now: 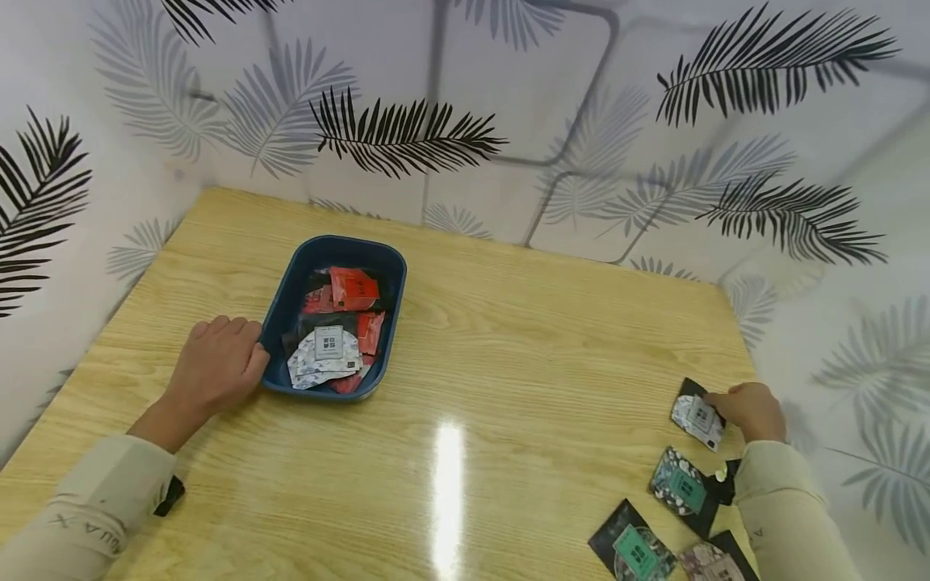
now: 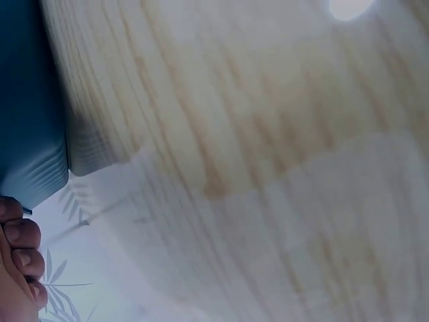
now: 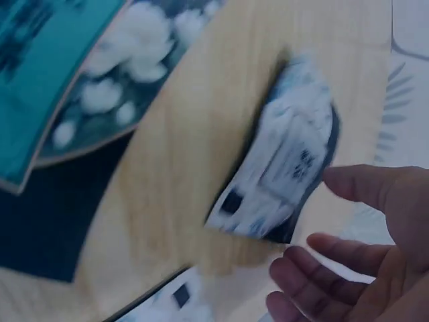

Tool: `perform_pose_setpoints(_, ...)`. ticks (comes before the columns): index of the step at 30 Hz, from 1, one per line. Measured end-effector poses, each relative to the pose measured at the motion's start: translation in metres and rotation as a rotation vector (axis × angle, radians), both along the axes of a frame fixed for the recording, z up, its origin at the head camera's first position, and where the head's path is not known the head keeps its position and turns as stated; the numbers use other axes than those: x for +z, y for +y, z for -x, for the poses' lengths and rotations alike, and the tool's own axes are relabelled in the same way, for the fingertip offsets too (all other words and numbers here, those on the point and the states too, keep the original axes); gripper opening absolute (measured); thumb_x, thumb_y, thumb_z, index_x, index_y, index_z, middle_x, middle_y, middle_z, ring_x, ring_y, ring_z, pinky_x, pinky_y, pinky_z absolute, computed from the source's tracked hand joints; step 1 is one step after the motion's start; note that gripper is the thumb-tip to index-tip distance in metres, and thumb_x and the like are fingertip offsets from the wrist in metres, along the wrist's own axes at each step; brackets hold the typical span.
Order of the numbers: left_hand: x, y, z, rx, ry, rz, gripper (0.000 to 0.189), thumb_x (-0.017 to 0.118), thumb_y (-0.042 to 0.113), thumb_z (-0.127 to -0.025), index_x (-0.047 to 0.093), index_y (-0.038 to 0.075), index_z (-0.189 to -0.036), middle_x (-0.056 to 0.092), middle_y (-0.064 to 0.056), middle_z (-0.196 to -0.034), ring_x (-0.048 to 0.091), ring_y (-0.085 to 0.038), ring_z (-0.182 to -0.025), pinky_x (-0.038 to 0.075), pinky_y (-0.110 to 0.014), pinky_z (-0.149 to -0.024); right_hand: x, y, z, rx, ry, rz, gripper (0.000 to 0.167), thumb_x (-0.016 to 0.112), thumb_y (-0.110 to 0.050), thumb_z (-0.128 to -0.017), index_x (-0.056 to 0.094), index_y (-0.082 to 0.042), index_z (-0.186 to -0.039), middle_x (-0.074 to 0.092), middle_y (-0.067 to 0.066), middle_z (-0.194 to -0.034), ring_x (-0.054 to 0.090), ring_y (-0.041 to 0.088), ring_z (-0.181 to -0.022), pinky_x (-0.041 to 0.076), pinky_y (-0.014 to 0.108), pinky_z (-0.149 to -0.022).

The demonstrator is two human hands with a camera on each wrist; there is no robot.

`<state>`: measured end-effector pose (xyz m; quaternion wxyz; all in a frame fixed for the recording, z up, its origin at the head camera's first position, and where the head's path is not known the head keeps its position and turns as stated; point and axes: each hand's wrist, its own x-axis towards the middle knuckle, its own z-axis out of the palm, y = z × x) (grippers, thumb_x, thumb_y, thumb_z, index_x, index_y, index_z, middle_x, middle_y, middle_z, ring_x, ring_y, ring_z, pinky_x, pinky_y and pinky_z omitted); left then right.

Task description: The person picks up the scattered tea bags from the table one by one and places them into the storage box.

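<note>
At the left, my left hand (image 1: 220, 365) grips the side of a dark blue plastic bin (image 1: 395, 323); in the left wrist view its curled fingers (image 2: 23, 235) lie at the bin's edge. Inside the bin are red sachets (image 1: 354, 289) and white patterned sachets (image 1: 324, 355). My right hand (image 1: 753, 410) is at the table's right side, beside a black and white sachet (image 1: 699, 415) with a grey label. In the right wrist view the thumb tip meets this bent sachet's edge (image 3: 288, 161), while the other fingers are spread apart below its corner.
Nearer me on the right lie a green-labelled floral sachet (image 1: 683, 488), another green-labelled sachet (image 1: 634, 549) and a pinkish one (image 1: 715, 562). Another white sachet (image 3: 171, 298) shows low in the right wrist view. Leaf-patterned sheeting (image 1: 465, 121) borders the wooden table (image 1: 523, 347).
</note>
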<state>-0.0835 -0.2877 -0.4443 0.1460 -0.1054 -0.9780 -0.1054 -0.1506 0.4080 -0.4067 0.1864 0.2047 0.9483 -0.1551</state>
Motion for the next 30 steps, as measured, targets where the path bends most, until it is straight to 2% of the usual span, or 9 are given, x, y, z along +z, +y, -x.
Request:
perform_pose_setpoints(2, -0.001, 0.001, 0.0, 0.005, 0.012, 0.002, 0.021, 0.044, 0.014, -0.088, 0.042, 0.01, -0.068, 0.044, -0.005, -0.063, 0.04, -0.025, -0.061, 0.025, -0.035, -0.061, 0.0, 0.01, -0.007, -0.018, -0.062, -0.005, 0.064, 0.054, -0.045, -0.093, 0.057, 0.018, -0.106, 0.06, 0.032, -0.09, 0.058, 0.041, -0.08, 0.05, 0.045, -0.069)
perform_pose_setpoints(4, -0.002, 0.002, 0.0, 0.012, 0.027, 0.004, 0.021, 0.044, 0.014, -0.088, 0.042, 0.009, -0.068, 0.044, -0.006, -0.063, 0.041, -0.026, -0.061, 0.025, -0.036, -0.06, -0.001, 0.015, -0.01, -0.019, -0.114, 0.015, 0.062, 0.054, -0.053, -0.092, 0.055, 0.007, -0.076, 0.05, 0.013, -0.064, 0.05, 0.025, -0.06, 0.045, 0.037, -0.059)
perform_pose_setpoints(8, -0.003, 0.002, -0.001, 0.022, 0.053, -0.001, 0.021, 0.043, 0.014, -0.088, 0.042, 0.008, -0.067, 0.044, -0.007, -0.062, 0.041, -0.027, -0.061, 0.026, -0.037, -0.06, -0.001, 0.015, -0.011, 0.019, -0.178, 0.062, 0.056, 0.054, -0.057, -0.092, 0.041, -0.019, -0.053, 0.036, -0.008, -0.047, 0.038, 0.009, -0.045, 0.04, 0.029, -0.051)
perform_pose_setpoints(12, -0.004, 0.001, -0.002, 0.019, 0.063, -0.003, 0.022, 0.043, 0.013, -0.088, 0.041, 0.009, -0.067, 0.042, -0.006, -0.061, 0.039, -0.026, -0.059, 0.024, -0.036, -0.059, -0.003, 0.005, -0.006, 0.004, -0.146, 0.098, 0.054, 0.062, -0.049, -0.09, 0.041, -0.023, -0.048, 0.041, -0.008, -0.043, 0.044, 0.009, -0.043, 0.041, 0.029, -0.051)
perform_pose_setpoints(16, -0.004, 0.001, -0.002, 0.016, 0.048, -0.006, 0.022, 0.042, 0.013, -0.088, 0.04, 0.009, -0.067, 0.041, -0.005, -0.061, 0.038, -0.024, -0.059, 0.024, -0.035, -0.059, -0.007, -0.007, -0.001, -0.041, -0.067, 0.182, 0.042, 0.064, -0.038, -0.091, 0.047, -0.013, -0.062, 0.048, -0.005, -0.052, 0.053, 0.011, -0.05, 0.047, 0.03, -0.055)
perform_pose_setpoints(19, -0.005, 0.002, -0.001, 0.022, 0.038, -0.01, 0.022, 0.042, 0.013, -0.089, 0.041, 0.009, -0.067, 0.041, -0.005, -0.062, 0.038, -0.025, -0.059, 0.024, -0.035, -0.06, -0.008, -0.017, 0.005, -0.053, -0.007, 0.318, 0.029, 0.058, -0.025, -0.096, 0.053, 0.002, -0.09, 0.054, -0.001, -0.069, 0.058, 0.009, -0.058, 0.053, 0.028, -0.059)
perform_pose_setpoints(21, -0.005, 0.003, -0.001, 0.025, 0.037, -0.012, 0.022, 0.043, 0.014, -0.089, 0.041, 0.009, -0.067, 0.042, -0.006, -0.062, 0.039, -0.025, -0.06, 0.024, -0.035, -0.06, -0.006, -0.027, 0.009, -0.047, 0.026, 0.418, 0.03, 0.054, -0.017, -0.098, 0.05, 0.01, -0.111, 0.057, 0.001, -0.078, 0.061, 0.006, -0.063, 0.057, 0.027, -0.062)
perform_pose_setpoints(23, -0.004, 0.003, -0.001, 0.029, 0.035, -0.009, 0.022, 0.043, 0.014, -0.089, 0.042, 0.008, -0.067, 0.043, -0.007, -0.062, 0.04, -0.026, -0.06, 0.024, -0.036, -0.06, -0.003, -0.04, 0.013, -0.027, 0.052, 0.5, 0.033, 0.051, -0.011, -0.1, 0.047, 0.015, -0.12, 0.059, 0.001, -0.082, 0.062, 0.003, -0.065, 0.059, 0.025, -0.066)
perform_pose_setpoints(30, -0.002, 0.004, -0.002, 0.044, 0.0, -0.003, 0.021, 0.043, 0.014, -0.089, 0.043, 0.008, -0.069, 0.045, -0.007, -0.064, 0.042, -0.027, -0.063, 0.023, -0.036, -0.062, 0.019, -0.092, 0.016, 0.07, 0.137, 0.685, 0.027, 0.05, -0.012, -0.102, 0.048, 0.008, -0.12, 0.059, -0.004, -0.093, 0.065, -0.001, -0.075, 0.059, 0.024, -0.078)
